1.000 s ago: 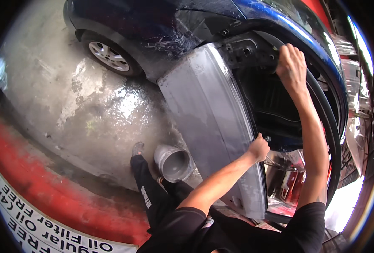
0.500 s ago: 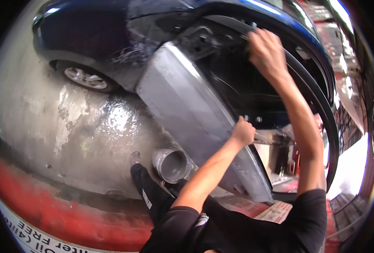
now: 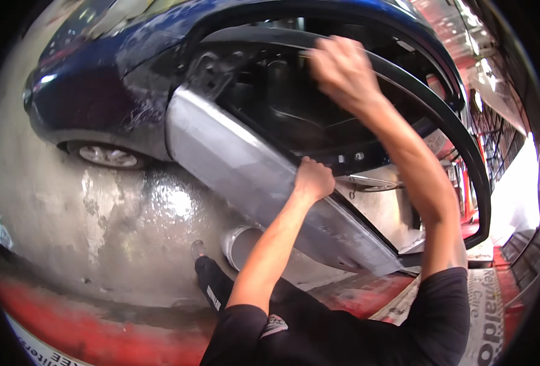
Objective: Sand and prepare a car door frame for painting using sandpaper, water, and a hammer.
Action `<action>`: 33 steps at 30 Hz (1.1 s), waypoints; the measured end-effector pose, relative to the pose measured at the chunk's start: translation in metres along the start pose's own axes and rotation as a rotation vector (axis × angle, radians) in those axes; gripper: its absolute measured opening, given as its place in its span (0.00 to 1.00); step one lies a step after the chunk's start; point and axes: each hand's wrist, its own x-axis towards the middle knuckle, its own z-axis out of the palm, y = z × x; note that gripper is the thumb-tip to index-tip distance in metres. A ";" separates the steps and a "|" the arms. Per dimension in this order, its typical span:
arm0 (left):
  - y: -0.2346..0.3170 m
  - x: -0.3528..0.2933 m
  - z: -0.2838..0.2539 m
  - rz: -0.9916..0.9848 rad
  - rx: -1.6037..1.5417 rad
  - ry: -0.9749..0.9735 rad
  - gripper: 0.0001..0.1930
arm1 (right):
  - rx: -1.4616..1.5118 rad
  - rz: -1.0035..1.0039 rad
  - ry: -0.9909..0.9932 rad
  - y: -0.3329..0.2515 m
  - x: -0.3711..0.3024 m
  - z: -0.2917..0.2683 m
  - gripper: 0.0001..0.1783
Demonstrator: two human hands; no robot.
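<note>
An open car door (image 3: 233,155), bare grey on its outer skin with a black window frame (image 3: 428,100), stands out from a dark blue car (image 3: 93,79). My left hand (image 3: 314,179) is closed over the door's upper edge, at the foot of the window opening. Higher up, my right hand (image 3: 346,70) is at the upper part of the window frame, its fingers curled and smeared by motion. Whatever lies inside those fingers is hidden.
A grey bucket (image 3: 241,247) stands on the wet concrete floor (image 3: 124,222) beside my leg, partly behind my left forearm. A red-painted strip (image 3: 99,317) runs along the near side. The car's front wheel (image 3: 108,155) is at the left.
My right hand has moved left along the window frame. The left hand remains closed on the door's edge. The whole view has shifted, so the car and door appear further left.
</note>
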 end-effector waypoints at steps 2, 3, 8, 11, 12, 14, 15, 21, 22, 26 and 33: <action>0.007 0.008 -0.005 0.028 0.062 -0.065 0.20 | 0.006 0.038 -0.114 -0.012 0.013 0.017 0.05; 0.001 -0.001 -0.003 0.019 0.069 -0.083 0.20 | 0.016 0.035 -0.098 -0.009 0.006 0.006 0.06; -0.005 0.006 -0.004 -0.126 0.102 0.035 0.23 | -0.164 0.216 -0.071 0.080 -0.166 -0.108 0.12; 0.004 0.012 0.000 -0.133 0.092 0.056 0.22 | -0.116 0.229 -0.070 0.094 -0.194 -0.127 0.10; 0.003 0.014 0.001 -0.142 0.106 0.041 0.23 | -0.114 0.165 -0.015 0.089 -0.176 -0.112 0.10; 0.013 0.025 -0.002 -0.126 0.118 0.024 0.23 | -0.094 0.080 0.018 0.079 -0.136 -0.077 0.08; 0.017 0.027 -0.001 -0.122 0.123 -0.007 0.23 | -0.074 0.034 0.121 0.066 -0.109 -0.056 0.07; -0.004 0.022 0.007 -0.154 0.156 0.078 0.20 | 0.077 -0.038 0.112 0.022 -0.084 -0.044 0.11; -0.003 0.022 0.007 -0.158 0.157 0.078 0.20 | 0.091 0.017 0.118 0.030 -0.110 -0.064 0.13; 0.012 0.045 0.005 -0.166 0.143 0.052 0.21 | -0.168 0.158 0.049 0.102 -0.218 -0.124 0.21; 0.005 0.040 0.010 -0.191 0.162 0.075 0.20 | -0.165 -0.004 -0.007 0.121 -0.223 -0.124 0.17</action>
